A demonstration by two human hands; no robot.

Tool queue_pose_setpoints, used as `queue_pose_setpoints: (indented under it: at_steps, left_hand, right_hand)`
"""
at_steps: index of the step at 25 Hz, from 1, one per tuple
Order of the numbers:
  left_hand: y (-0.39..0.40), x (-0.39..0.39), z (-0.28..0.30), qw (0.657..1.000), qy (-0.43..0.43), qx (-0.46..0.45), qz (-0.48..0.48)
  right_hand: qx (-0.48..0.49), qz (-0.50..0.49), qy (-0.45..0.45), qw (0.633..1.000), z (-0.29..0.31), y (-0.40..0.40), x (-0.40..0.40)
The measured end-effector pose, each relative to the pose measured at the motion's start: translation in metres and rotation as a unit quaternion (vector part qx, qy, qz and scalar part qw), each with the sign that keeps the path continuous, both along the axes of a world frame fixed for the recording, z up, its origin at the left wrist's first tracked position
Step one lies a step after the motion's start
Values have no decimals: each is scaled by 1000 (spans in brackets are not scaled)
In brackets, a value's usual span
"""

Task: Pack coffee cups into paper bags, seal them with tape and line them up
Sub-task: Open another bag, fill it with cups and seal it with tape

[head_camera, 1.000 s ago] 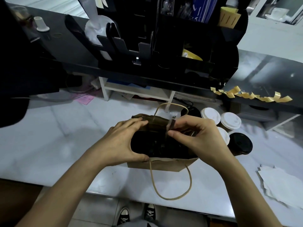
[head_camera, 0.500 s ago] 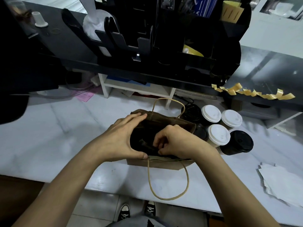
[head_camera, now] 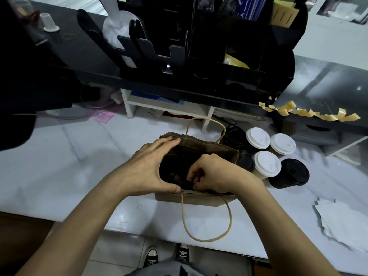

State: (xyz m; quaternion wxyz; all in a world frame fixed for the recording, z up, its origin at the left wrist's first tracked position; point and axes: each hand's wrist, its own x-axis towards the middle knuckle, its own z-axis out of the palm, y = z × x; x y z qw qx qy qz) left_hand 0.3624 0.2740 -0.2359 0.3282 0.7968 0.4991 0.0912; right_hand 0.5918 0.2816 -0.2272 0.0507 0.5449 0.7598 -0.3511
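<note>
A brown paper bag [head_camera: 199, 200] with twine handles stands open on the white marble counter [head_camera: 69, 166]. My left hand [head_camera: 147, 168] holds the bag's left end, fingers on the far rim and thumb on the near rim. My right hand [head_camera: 213, 174] reaches into the bag's mouth, its fingers curled and pinching a dark item [head_camera: 175, 177] inside; what it is cannot be told. Just right of the bag stand several lidded coffee cups, among them a white-lidded cup [head_camera: 266, 163] and a black-lidded cup [head_camera: 291, 172].
Yellowish tape strips [head_camera: 310, 113] hang from the edge of a dark shelf at the right. A black organiser rack [head_camera: 179, 46] rises behind the bag. White paper sheets [head_camera: 342, 222] lie at the counter's right. The near counter edge runs just below the bag's loose handle [head_camera: 207, 238].
My right hand left the bag's far rim and dropped into the mouth toward the near side. The bag's mouth now gapes wider. My left hand stayed on the left end.
</note>
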Motion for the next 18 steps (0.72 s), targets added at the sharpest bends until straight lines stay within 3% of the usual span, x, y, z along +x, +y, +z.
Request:
queue_pose_setpoints:
  at_steps: [8,15,18]
  left_hand:
    - [1,1,-1,1000,-2,6,-2]
    - [-1,2,-1,1000,-15,9,-4]
    - [-2,1,-1,1000,-14,11,-15]
  right_hand:
    - [-2,-10,26,1000,12,-1,2]
    - [150,-67,78,983,23,-14,5]
    - [261,-91,41,960,20,-29,16]
